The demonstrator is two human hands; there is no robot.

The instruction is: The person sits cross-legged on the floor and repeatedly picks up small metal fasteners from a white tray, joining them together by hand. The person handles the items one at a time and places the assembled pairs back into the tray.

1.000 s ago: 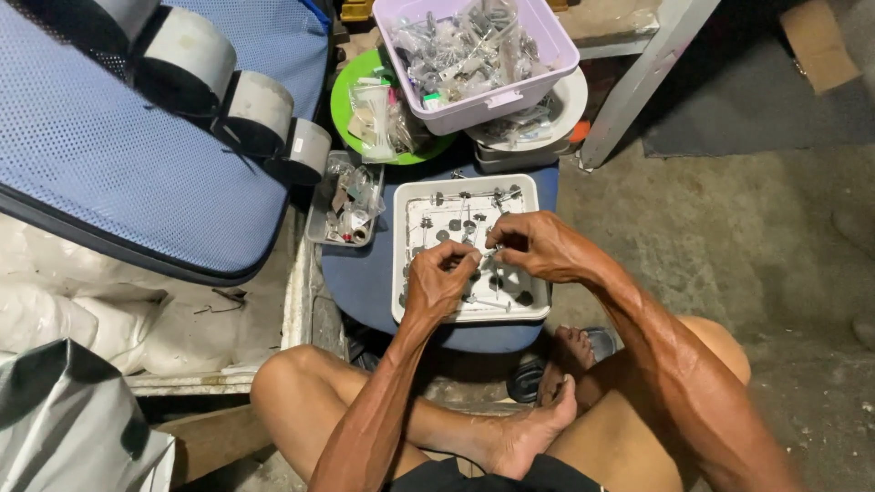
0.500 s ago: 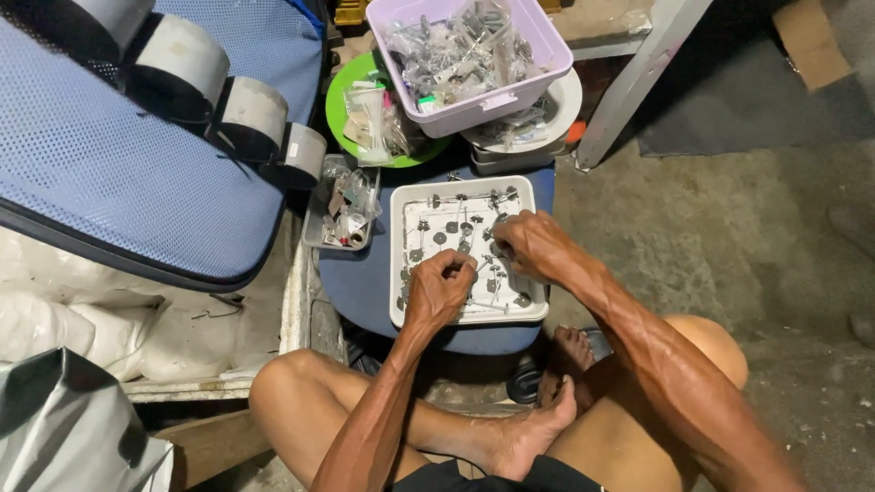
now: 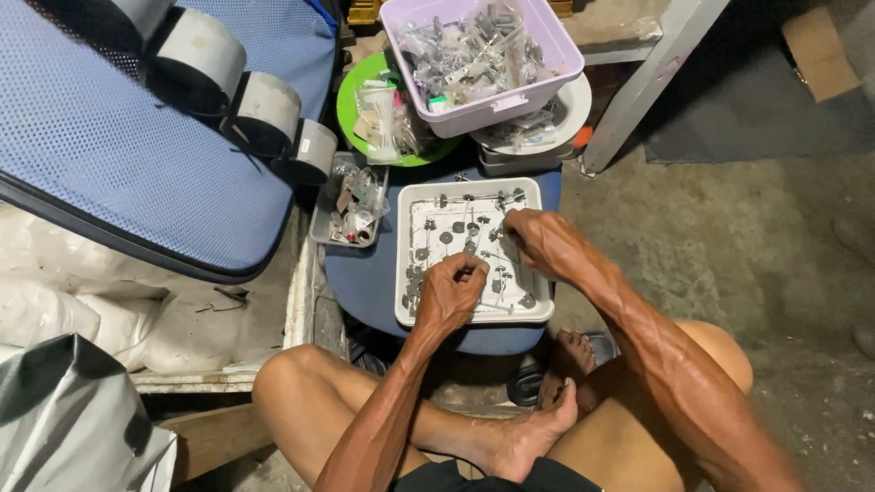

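Observation:
A white rectangular tray point(image 3: 533, 308) rests on a blue stool seat and holds several small dark metal parts with thin stems point(image 3: 444, 239). My left hand point(image 3: 449, 293) is over the tray's lower middle, fingers pinched together on one small part. My right hand point(image 3: 540, 242) hovers over the tray's right side, fingertips curled down onto another small part near the tray's middle. What exactly each fingertip pinches is too small to make out.
A lilac bin point(image 3: 547, 41) of bagged metal parts sits above the tray on a white bowl point(image 3: 572, 109). A green plate point(image 3: 351, 114) with small bags and a small clear tray point(image 3: 324, 219) lie left. A blue mesh chair back point(image 3: 109, 155) is at left. My crossed legs are below.
Both hands have shifted slightly over the tray; my left hand moved a little down and right, and my right hand stays at the tray's right side.

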